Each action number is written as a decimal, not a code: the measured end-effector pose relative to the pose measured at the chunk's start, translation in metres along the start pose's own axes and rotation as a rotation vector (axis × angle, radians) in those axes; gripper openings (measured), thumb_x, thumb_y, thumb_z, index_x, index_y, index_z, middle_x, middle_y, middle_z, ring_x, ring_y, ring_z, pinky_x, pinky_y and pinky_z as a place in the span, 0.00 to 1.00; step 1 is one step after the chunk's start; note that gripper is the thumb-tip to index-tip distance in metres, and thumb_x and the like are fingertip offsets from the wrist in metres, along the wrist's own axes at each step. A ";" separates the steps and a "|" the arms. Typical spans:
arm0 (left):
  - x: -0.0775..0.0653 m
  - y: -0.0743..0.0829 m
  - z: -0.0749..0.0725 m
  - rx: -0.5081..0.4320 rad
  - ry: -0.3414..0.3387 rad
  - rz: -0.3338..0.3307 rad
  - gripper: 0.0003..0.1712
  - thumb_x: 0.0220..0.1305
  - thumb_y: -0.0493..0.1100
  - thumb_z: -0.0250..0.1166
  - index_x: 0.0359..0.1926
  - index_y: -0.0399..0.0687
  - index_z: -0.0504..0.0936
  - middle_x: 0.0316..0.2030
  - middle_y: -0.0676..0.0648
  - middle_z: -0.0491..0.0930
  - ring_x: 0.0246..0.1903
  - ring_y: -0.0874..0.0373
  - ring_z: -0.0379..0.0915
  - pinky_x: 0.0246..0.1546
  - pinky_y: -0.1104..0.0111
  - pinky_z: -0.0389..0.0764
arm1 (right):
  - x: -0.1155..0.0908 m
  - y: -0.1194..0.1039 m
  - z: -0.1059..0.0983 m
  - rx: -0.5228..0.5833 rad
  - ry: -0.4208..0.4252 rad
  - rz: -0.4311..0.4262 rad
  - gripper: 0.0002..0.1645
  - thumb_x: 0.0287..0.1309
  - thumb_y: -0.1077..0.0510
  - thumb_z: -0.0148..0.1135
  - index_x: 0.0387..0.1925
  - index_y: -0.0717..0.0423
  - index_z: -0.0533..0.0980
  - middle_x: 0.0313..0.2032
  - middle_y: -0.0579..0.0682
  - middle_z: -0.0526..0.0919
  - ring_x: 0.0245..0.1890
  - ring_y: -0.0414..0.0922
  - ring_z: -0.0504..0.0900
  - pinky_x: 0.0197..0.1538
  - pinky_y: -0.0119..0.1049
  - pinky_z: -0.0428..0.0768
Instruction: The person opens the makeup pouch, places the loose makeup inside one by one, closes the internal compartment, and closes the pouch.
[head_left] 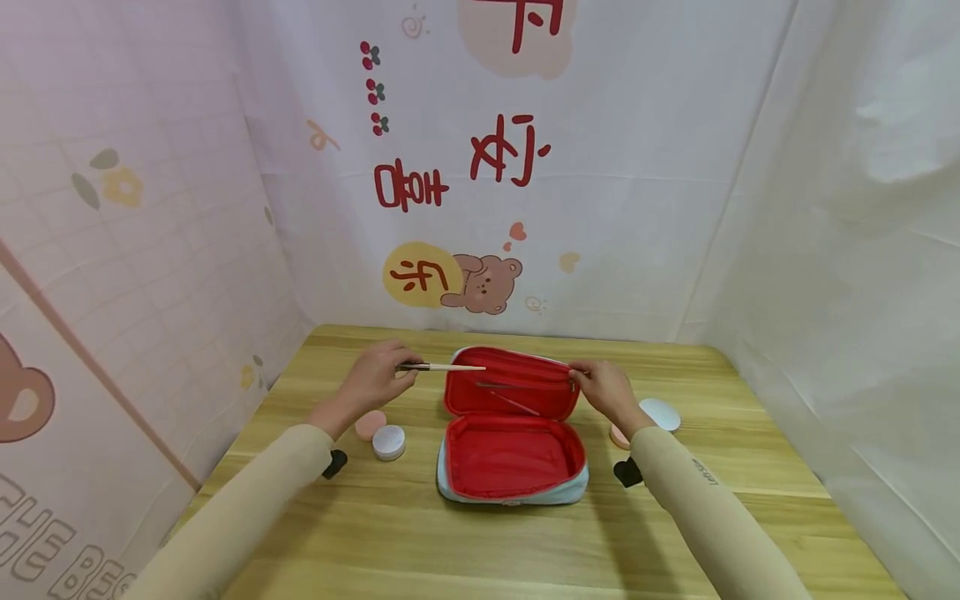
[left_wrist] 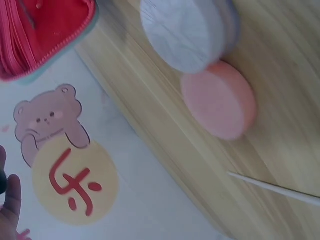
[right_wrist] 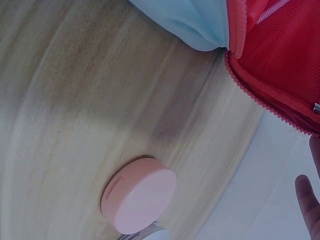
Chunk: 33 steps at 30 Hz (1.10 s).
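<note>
over the wooden table (head_left: 360, 533), the left hand (head_left: 384, 372) pinches a slender stick (head_left: 453, 367) pointing right towards the central red-lined pouch (head_left: 566, 490), while the right hand (head_left: 606, 387) grips its far-side lid (head_left: 461, 400), best held steady so the tip clears the edge.

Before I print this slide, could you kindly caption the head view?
Left fingers hold a thin stick; right fingers grip the lid of an open pouch.

A pink case (head_left: 371, 425) and a white case (head_left: 388, 442) sit before a bear-printed backdrop (head_left: 637, 208)
</note>
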<state>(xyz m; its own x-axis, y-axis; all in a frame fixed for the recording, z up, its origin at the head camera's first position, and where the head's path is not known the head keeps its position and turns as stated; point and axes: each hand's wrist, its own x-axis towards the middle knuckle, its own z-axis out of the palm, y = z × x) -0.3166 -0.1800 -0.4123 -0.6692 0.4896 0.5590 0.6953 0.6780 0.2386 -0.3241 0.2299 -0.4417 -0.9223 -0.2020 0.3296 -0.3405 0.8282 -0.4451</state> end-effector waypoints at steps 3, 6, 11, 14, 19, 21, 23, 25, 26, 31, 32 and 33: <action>0.008 0.006 0.007 0.019 0.000 0.038 0.08 0.56 0.34 0.69 0.38 0.43 0.88 0.33 0.50 0.79 0.34 0.55 0.77 0.37 0.61 0.80 | 0.001 0.001 0.000 -0.009 -0.001 0.001 0.13 0.66 0.60 0.61 0.48 0.61 0.84 0.40 0.56 0.87 0.42 0.55 0.84 0.46 0.54 0.79; 0.015 0.011 0.015 0.046 -0.010 0.058 0.08 0.56 0.34 0.70 0.38 0.43 0.88 0.33 0.49 0.79 0.34 0.54 0.77 0.37 0.61 0.79 | 0.001 0.002 0.000 -0.017 0.002 -0.003 0.13 0.66 0.60 0.61 0.48 0.62 0.84 0.41 0.57 0.87 0.43 0.56 0.84 0.46 0.54 0.79; 0.026 0.017 0.028 0.075 -0.038 0.074 0.08 0.58 0.35 0.71 0.40 0.45 0.88 0.35 0.49 0.80 0.35 0.55 0.76 0.38 0.62 0.79 | 0.001 0.003 0.000 -0.015 0.003 0.000 0.14 0.65 0.60 0.62 0.48 0.61 0.84 0.42 0.58 0.87 0.43 0.56 0.84 0.46 0.54 0.80; 0.032 0.020 0.037 0.080 -0.030 0.101 0.07 0.58 0.36 0.72 0.39 0.46 0.88 0.35 0.50 0.80 0.35 0.55 0.76 0.39 0.62 0.79 | 0.001 0.003 0.000 -0.013 0.004 0.002 0.13 0.65 0.60 0.62 0.48 0.61 0.84 0.42 0.58 0.87 0.43 0.56 0.84 0.47 0.54 0.80; 0.040 0.026 0.048 0.122 -0.003 0.170 0.07 0.56 0.35 0.73 0.37 0.46 0.88 0.33 0.50 0.79 0.34 0.56 0.75 0.38 0.62 0.78 | 0.001 0.002 0.000 -0.004 0.008 0.000 0.13 0.66 0.60 0.62 0.48 0.62 0.84 0.42 0.58 0.87 0.43 0.57 0.84 0.46 0.54 0.80; 0.043 0.029 0.052 0.155 0.001 0.191 0.06 0.57 0.36 0.72 0.37 0.46 0.88 0.33 0.51 0.78 0.34 0.56 0.75 0.38 0.62 0.77 | 0.000 0.001 0.000 -0.002 0.012 0.000 0.13 0.65 0.60 0.62 0.48 0.62 0.84 0.42 0.58 0.87 0.43 0.56 0.84 0.46 0.54 0.80; 0.045 0.031 0.056 0.185 0.006 0.209 0.06 0.58 0.37 0.71 0.38 0.47 0.88 0.34 0.50 0.78 0.35 0.55 0.75 0.39 0.61 0.77 | 0.000 0.000 0.000 -0.002 0.017 -0.001 0.13 0.65 0.60 0.62 0.48 0.61 0.84 0.42 0.58 0.87 0.42 0.56 0.84 0.46 0.54 0.80; 0.047 0.032 0.059 0.221 0.010 0.228 0.06 0.59 0.37 0.71 0.39 0.47 0.87 0.34 0.50 0.77 0.36 0.55 0.75 0.40 0.60 0.77 | 0.000 0.000 0.001 -0.003 0.019 -0.006 0.13 0.65 0.60 0.62 0.47 0.61 0.84 0.41 0.58 0.87 0.42 0.56 0.85 0.45 0.54 0.80; 0.048 0.033 0.061 0.240 0.013 0.236 0.06 0.59 0.38 0.71 0.39 0.48 0.87 0.35 0.50 0.77 0.37 0.54 0.76 0.41 0.60 0.77 | 0.000 0.001 0.001 -0.003 0.021 -0.008 0.13 0.65 0.60 0.62 0.47 0.61 0.84 0.41 0.58 0.87 0.42 0.56 0.85 0.45 0.54 0.80; 0.053 0.036 0.066 0.321 0.033 0.286 0.06 0.60 0.39 0.71 0.40 0.48 0.86 0.37 0.49 0.78 0.40 0.53 0.77 0.44 0.60 0.78 | 0.000 0.000 0.001 0.007 0.019 -0.003 0.13 0.65 0.60 0.62 0.47 0.62 0.84 0.41 0.57 0.87 0.42 0.56 0.84 0.45 0.53 0.80; 0.053 0.037 0.068 0.335 0.038 0.294 0.06 0.61 0.38 0.70 0.40 0.48 0.86 0.38 0.48 0.79 0.41 0.52 0.77 0.45 0.60 0.78 | 0.000 0.000 0.001 0.007 0.019 -0.005 0.13 0.65 0.60 0.62 0.47 0.62 0.84 0.41 0.57 0.87 0.42 0.56 0.84 0.45 0.53 0.80; 0.054 0.038 0.069 0.349 0.042 0.300 0.06 0.61 0.39 0.70 0.40 0.48 0.86 0.39 0.48 0.79 0.42 0.52 0.77 0.46 0.60 0.78 | 0.000 0.000 0.001 0.005 0.017 -0.008 0.13 0.65 0.61 0.62 0.47 0.62 0.84 0.41 0.57 0.87 0.42 0.56 0.84 0.45 0.53 0.80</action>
<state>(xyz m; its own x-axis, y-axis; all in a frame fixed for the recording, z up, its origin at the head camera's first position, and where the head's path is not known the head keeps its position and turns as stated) -0.3443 -0.0903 -0.4276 -0.4352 0.6748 0.5960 0.7220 0.6571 -0.2168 -0.3245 0.2291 -0.4422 -0.9164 -0.1997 0.3470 -0.3487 0.8239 -0.4467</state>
